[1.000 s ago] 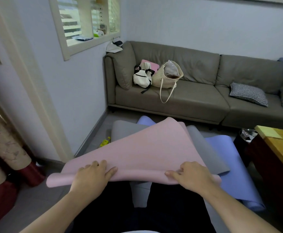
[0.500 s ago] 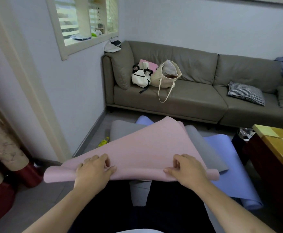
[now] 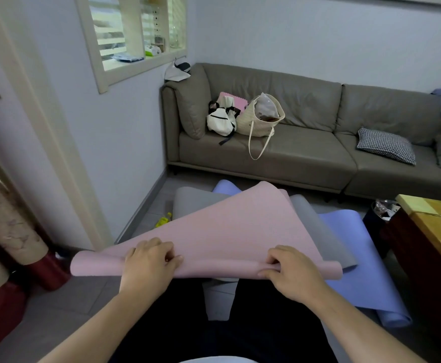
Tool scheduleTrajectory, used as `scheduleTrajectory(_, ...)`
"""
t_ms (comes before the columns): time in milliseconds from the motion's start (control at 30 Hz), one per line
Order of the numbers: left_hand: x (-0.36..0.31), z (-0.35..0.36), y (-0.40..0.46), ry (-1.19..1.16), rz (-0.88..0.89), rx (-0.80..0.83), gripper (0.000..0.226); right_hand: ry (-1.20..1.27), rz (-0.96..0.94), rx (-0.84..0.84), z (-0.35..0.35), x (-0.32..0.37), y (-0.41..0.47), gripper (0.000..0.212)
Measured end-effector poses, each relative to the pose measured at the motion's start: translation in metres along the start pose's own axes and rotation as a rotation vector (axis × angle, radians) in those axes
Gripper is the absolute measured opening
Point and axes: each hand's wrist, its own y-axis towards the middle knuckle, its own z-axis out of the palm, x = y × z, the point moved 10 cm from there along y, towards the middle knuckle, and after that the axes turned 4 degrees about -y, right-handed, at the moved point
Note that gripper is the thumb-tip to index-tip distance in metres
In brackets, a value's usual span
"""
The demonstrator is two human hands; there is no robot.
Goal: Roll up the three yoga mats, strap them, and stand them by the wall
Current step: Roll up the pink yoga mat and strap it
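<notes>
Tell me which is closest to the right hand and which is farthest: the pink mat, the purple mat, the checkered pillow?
From the right hand:
1. Pink mat, gripped at its rolled edge.
2. Purple mat, on the floor just beyond, to the right.
3. Checkered pillow, far back on the sofa.

The pink mat (image 3: 230,231) looks like soft foam or rubber, matt, with a fine even grain and no shine. The grey mat (image 3: 316,226) and the blue mat (image 3: 355,247) beneath it show the same dull, smooth foam-like finish. The sofa (image 3: 305,153) is covered in a grey-brown, leather-like material with a faint sheen and soft creases. On it, the tote bag (image 3: 261,119) looks like woven cream cloth, and the cushion (image 3: 385,145) is checked cloth. The table (image 3: 436,226) has a glossy, lacquered wooden top over dark red-brown sides. The floor (image 3: 65,310) is grey tile, smooth and matt. The walls (image 3: 319,35) are painted, flat and matt.
</notes>
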Motion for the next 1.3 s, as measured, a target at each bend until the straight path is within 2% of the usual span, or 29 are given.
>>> scheduleTrajectory(67, -0.016, -0.003, -0.01, 0.034, 0.183, -0.119, 0.033, 0.003, 0.028, -0.003, 0.0, 0.0, 0.003, 0.036)
scheduleTrajectory(133, -0.022, -0.004, -0.021, 0.047, 0.29, -0.176, 0.04, -0.003, 0.053, -0.001, 0.0, 0.001, 0.004, 0.037)
scheduleTrajectory(267, -0.017, -0.001, -0.025, 0.06, 0.302, -0.148, 0.048, -0.026, 0.067, -0.009, -0.001, 0.001, 0.004, 0.04)
scheduleTrajectory(667, -0.026, 0.0, -0.003, 0.089, 0.294, -0.079, 0.042, -0.173, 0.06, 0.081, -0.012, 0.007, 0.003, 0.039)
scheduleTrajectory(800, -0.028, 0.005, -0.002, 0.104, 0.281, -0.008, 0.044, -0.134, 0.143, 0.213, -0.005, -0.01, 0.007, 0.036)
scheduleTrajectory(1000, -0.02, 0.022, 0.007, 0.062, 0.14, 0.252, 0.044, -0.109, 0.152, 0.353, -0.002, -0.009, 0.015, 0.041)
scheduleTrajectory(1100, -0.014, 0.03, 0.009, 0.062, 0.076, 0.346, 0.04, -0.173, 0.094, 0.332, -0.001, -0.002, 0.014, 0.037)
scheduleTrajectory(1200, -0.014, 0.032, 0.011, 0.071, 0.046, 0.381, 0.031, -0.293, -0.036, 0.202, -0.002, 0.017, 0.004, 0.017)
scheduleTrajectory(1267, -0.015, 0.028, 0.011, 0.017, 0.019, 0.38, 0.025, -0.332, -0.134, 0.187, 0.008, 0.03, -0.009, 0.044)
scheduleTrajectory(1300, -0.016, 0.027, 0.011, 0.003, 0.013, 0.386, 0.024, -0.316, -0.142, 0.177, 0.01, 0.032, -0.013, 0.049)
